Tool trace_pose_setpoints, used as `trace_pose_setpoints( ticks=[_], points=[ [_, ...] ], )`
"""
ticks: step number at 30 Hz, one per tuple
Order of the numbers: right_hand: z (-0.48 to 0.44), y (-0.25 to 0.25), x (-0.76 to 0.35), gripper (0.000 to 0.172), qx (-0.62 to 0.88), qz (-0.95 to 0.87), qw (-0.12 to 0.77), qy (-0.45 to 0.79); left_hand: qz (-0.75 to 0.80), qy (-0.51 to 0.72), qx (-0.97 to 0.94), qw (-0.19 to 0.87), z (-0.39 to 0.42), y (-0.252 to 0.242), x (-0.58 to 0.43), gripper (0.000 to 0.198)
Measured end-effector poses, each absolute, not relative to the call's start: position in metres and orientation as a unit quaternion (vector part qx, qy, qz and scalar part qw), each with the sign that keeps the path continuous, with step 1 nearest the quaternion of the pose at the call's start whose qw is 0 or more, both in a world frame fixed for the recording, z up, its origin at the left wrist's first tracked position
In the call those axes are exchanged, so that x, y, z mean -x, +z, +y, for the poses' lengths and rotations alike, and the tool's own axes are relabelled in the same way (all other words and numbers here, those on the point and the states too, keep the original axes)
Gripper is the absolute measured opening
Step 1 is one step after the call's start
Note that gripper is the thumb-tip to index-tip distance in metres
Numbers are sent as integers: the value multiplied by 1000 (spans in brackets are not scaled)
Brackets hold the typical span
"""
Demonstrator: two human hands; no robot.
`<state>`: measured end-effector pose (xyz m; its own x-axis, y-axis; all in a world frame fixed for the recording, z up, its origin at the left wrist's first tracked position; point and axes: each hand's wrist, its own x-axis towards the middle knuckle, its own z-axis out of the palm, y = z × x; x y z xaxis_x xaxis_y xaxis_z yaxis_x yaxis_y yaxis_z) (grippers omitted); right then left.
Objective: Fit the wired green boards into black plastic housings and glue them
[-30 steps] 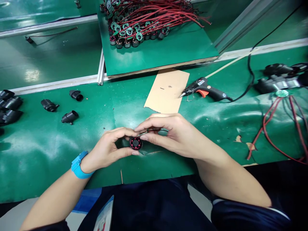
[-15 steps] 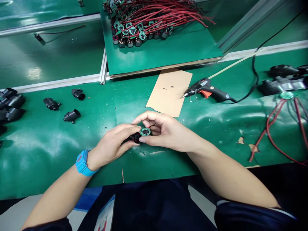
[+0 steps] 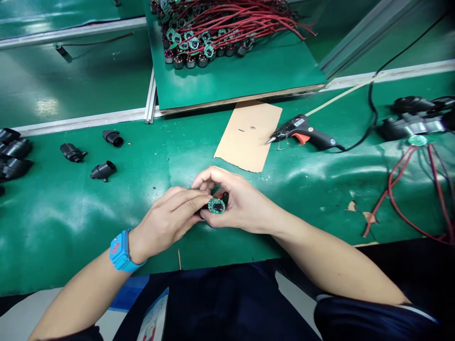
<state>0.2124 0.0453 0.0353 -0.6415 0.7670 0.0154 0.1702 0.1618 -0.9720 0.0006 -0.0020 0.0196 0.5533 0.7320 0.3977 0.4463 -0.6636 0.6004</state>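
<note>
Where our hands meet: low over the near middle of the green mat [image 3: 88, 213], close to the bench edge in front of us.
Held part: a small motor [image 3: 216, 206], black-bodied, with a round green circuit board on the end that faces up towards us; it sits between both hands, clear of the mat.
Left side: our left hand [image 3: 170, 213] comes in from the left, fingers stretched along the motor's side and thumb beneath, closed on it; a blue wristband [image 3: 121, 251] sits on that wrist.
Right side: our right hand [image 3: 236, 203] curls over from the right, forefinger arched above and thumb under the board's rim, pinched on the same motor.
Behind the hands: a cardboard sheet [image 3: 249, 135] lies flat, and a black glue gun [image 3: 302, 135] with an orange trigger rests just right of it, nozzle towards the sheet.
Far left: three black housings [image 3: 103, 170] lie loose, with more at the mat's edge.
Back: a raised board [image 3: 241, 76] carries a heap of motors with red leads [image 3: 213, 28].
Far right: red wires [image 3: 401, 189] trail over the mat.
</note>
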Motion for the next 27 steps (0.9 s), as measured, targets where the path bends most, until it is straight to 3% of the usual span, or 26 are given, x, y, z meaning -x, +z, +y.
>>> trace_pose_setpoints(
  ticks=[6, 17, 21, 25, 27],
  points=[
    [46, 50, -221, 36, 276, -677, 263, 630, 313, 387, -830, 253, 1, 18, -2, 36],
    [39, 49, -219, 54, 294, -753, 267, 525, 309, 373, -849, 213, 0, 14, 1, 35],
    [37, 47, -221, 48, 308, -798, 272, 440, 325, 347, -855, 209, -2, 15, -2, 36],
    [44, 49, -229, 36, 298, -793, 252, 468, 356, 344, -837, 232, -1, 18, -2, 39],
    [47, 51, -231, 38, 301, -788, 249, 476, 387, 369, -812, 231, 0, 17, 0, 43]
  ],
)
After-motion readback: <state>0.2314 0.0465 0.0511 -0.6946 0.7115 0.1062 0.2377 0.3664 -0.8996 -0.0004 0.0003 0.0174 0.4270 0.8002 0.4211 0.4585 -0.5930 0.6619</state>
